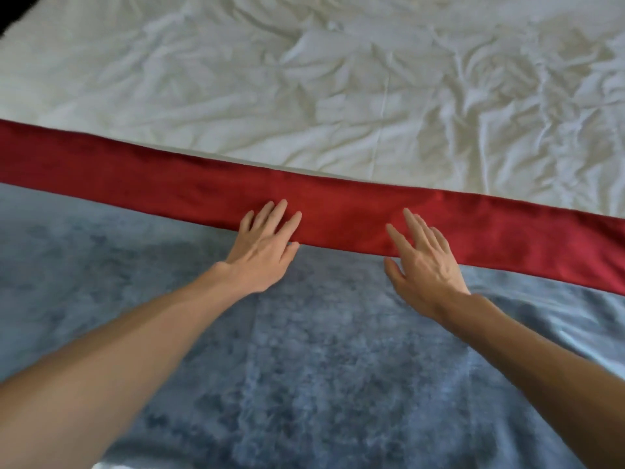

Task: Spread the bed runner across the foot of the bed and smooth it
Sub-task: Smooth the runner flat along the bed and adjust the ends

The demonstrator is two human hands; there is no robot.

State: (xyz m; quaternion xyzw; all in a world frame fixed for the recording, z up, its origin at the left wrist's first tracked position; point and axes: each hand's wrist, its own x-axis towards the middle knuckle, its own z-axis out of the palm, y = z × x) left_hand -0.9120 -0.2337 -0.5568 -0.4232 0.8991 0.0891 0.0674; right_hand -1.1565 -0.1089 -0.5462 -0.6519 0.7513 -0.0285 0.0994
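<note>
A long red bed runner (341, 214) lies as a narrow band across the bed, slanting from upper left to lower right. My left hand (263, 245) rests flat, fingers straight and spread, with its fingertips on the runner's near edge. My right hand (422, 262) lies flat a little to the right, fingers straight and reaching onto the same edge, the palm over the blue blanket (321, 367). Neither hand grips the cloth.
A wrinkled white sheet (338, 79) covers the bed beyond the runner. The fuzzy blue-grey blanket spreads under my forearms on the near side. A dark gap shows past the bed's far left corner (10, 11).
</note>
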